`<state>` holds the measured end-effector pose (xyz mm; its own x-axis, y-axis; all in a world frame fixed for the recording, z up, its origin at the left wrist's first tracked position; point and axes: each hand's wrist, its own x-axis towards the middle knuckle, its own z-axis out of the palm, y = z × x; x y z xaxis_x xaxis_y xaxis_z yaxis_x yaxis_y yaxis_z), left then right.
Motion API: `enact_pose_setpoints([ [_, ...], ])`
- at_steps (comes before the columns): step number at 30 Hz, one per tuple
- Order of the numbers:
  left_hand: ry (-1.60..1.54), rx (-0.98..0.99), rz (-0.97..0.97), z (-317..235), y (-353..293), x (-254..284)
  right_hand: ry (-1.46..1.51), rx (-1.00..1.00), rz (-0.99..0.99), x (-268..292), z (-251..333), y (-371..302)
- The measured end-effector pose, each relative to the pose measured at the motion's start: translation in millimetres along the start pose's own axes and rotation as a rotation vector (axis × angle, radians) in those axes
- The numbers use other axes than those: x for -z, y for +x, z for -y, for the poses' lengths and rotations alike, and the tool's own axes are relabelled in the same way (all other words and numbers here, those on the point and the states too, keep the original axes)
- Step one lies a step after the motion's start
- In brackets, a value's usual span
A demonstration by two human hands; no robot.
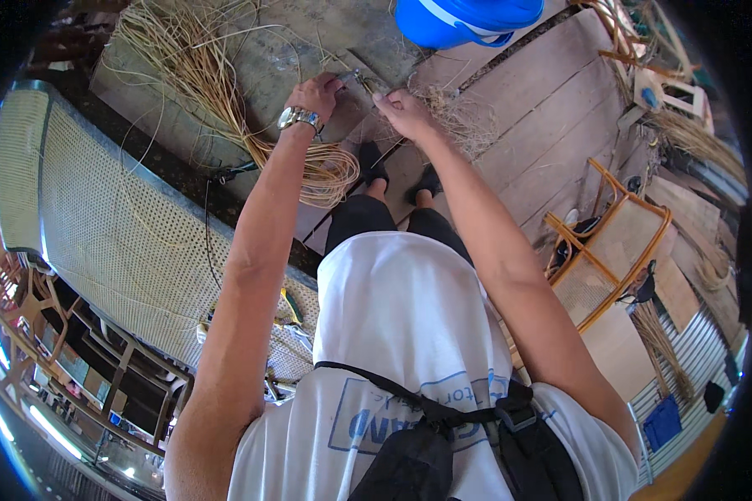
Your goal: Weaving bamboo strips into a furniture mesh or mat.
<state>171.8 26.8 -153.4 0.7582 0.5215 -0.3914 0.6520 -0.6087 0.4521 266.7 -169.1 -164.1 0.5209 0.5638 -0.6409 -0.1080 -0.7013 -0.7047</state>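
Note:
My left hand (316,97), with a metal wristwatch (299,118) behind it, is closed at the left side of a small metal tool (364,81). My right hand (403,113) is pinched at the tool's right side, thumb and fingers pressed together. What either hand grips is too small to make out. Left of my left hand spreads a long bundle of thin cane strands (200,71). Its looped end (330,177) lies beside my feet. Fine curled shavings (457,121) are heaped just right of my right hand.
A blue bucket (468,21) stands ahead on the plank floor (543,108). Along my left runs a woven cane panel (117,192) with a dark edge, with yellow-handled pliers (291,306) on it. A cane-seated chair frame (614,250) lies at right, near cane bundles (698,144).

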Motion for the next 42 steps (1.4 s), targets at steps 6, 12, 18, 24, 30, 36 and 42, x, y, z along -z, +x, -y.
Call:
enact_pose_setpoints([
  [6,-0.01,0.019,0.024,-6,-2,5,-0.307,0.1,-0.215,0,-18,-5],
  [12,-0.027,-0.025,-0.009,2,-2,-2,-0.4,0.056,-0.228,28,-160,-84],
  [18,-0.144,-0.046,0.052,15,-1,-6,-0.177,-0.064,-0.103,40,-153,-102],
  [24,-0.054,-0.085,0.08,13,3,-5,-0.188,-0.111,-0.103,43,-144,-106],
  [30,0.035,-0.014,0.067,6,1,-5,-0.347,-0.022,-0.163,47,-134,-109],
  [36,0.026,-0.007,0.084,3,-1,-1,-0.451,-0.083,-0.147,29,-130,-92],
  [42,-0.268,0.024,0.05,18,4,5,-0.2,0.124,-0.126,24,-43,-34],
])
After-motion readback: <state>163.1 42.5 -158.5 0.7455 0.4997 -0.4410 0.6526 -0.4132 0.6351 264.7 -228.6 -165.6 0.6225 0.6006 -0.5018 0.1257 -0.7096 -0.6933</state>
